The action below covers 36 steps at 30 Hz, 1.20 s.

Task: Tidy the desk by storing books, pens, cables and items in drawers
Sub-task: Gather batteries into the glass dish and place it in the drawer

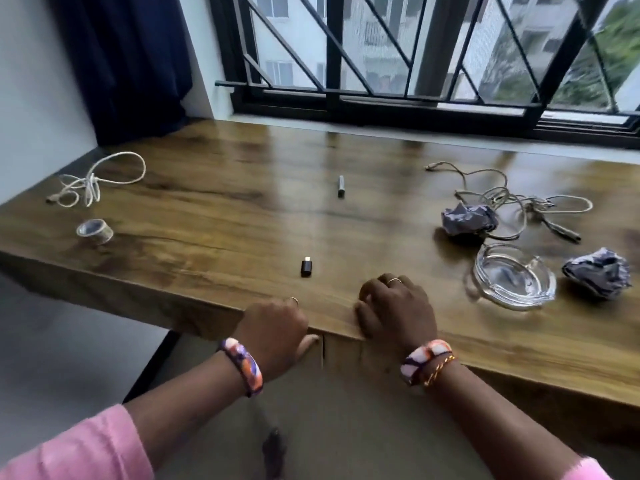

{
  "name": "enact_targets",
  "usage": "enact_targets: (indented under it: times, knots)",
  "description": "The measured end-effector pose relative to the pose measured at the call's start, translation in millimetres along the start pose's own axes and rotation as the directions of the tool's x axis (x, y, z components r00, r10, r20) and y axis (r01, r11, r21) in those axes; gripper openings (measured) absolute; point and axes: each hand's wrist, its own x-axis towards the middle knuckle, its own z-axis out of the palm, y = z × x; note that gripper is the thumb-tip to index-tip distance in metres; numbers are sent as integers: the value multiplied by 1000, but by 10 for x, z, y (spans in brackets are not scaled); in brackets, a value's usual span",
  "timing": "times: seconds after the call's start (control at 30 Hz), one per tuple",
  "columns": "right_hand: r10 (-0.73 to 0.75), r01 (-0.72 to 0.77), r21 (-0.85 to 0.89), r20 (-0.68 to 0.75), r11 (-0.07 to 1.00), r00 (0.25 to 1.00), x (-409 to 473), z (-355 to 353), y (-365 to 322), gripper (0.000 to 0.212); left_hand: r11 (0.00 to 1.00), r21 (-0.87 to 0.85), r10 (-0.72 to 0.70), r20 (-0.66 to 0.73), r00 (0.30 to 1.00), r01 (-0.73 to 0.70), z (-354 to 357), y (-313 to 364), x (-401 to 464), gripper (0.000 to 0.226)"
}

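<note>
Both hands sat at the desk (214, 220) front edge: our left hand (277, 329) gripped under it, prob. a drawer front; right hand (394, 311) rested curled, holding nothing. We judged a straight, steady pull best, w/ the adapter (305, 266) lying near that edge.

glossy wood desk (225, 188), clear glass ashtray (514, 280), crumpled paper (469, 220)

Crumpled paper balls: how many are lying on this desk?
2. One crumpled paper ball lies at the right, against the tangled cable; the other paper ball sits nearer the front, just right of the glass ashtray. More may lie outside the view.
</note>
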Motion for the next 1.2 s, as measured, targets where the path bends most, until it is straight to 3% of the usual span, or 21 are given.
enact_targets:
  times: [0.1, 0.23, 0.33, 0.47, 0.67, 0.73, 0.8, 0.87, 0.97, 1.03, 1.13, 1.2]
  knots:
    - [53, -57, 131, 35, 990, 998, 465, 70, -120, 34, 988, -35, 154, 157, 975, -150, -156, 9, 156, 35]
    - [127, -134, 94, 72, 987, 989, 1348, 166, -203, 55, 934, -196, 344, 272, 899, -298, -257, -339, 592, 45]
    - [205, -207, 15, 84, 978, 975, 1988, 294, -213, 66, 863, -397, 419, 218, 881, -312, -282, -687, 1027, 40]
    - [143, -135, -60, 170, 989, 975, 2312, 354, -61, 56, 874, -311, 434, 154, 888, -374, -215, -964, 1441, 39]
    - [64, -70, 36, 145, 997, 987, 1642, 121, 125, 37, 833, -310, 533, 222, 817, -459, -249, -880, 1854, 44]
    - [94, -99, 139, 44, 985, 995, 1297, -17, 206, 38, 805, -304, 578, 209, 789, -510, -326, -702, 1967, 45]
    - [137, -123, 132, -99, 983, 986, 981, -164, 367, 29, 763, -293, 636, 180, 751, -576, -430, -458, 2056, 46]
    - [220, -209, 68, -264, 976, 939, 715, -325, 563, 23, 720, -291, 683, 136, 718, -630, -538, -206, 2101, 46]
    - [429, -435, 93, -435, 896, 791, 362, -566, 877, 22, 673, -287, 725, 70, 686, -682, -675, 229, 2100, 45]
    - [494, -505, 108, -454, 856, 741, 157, -634, 1078, 17, 678, -231, 715, -11, 699, -697, -706, 499, 2089, 46]
    - [545, -522, 172, -393, 835, 741, -71, -649, 1290, 20, 734, -150, 637, -185, 748, -662, -730, 898, 2146, 57]
    - [537, -494, 211, -363, 844, 762, -129, -639, 1405, 24, 779, -197, 556, -224, 800, -596, -718, 1085, 2239, 63]
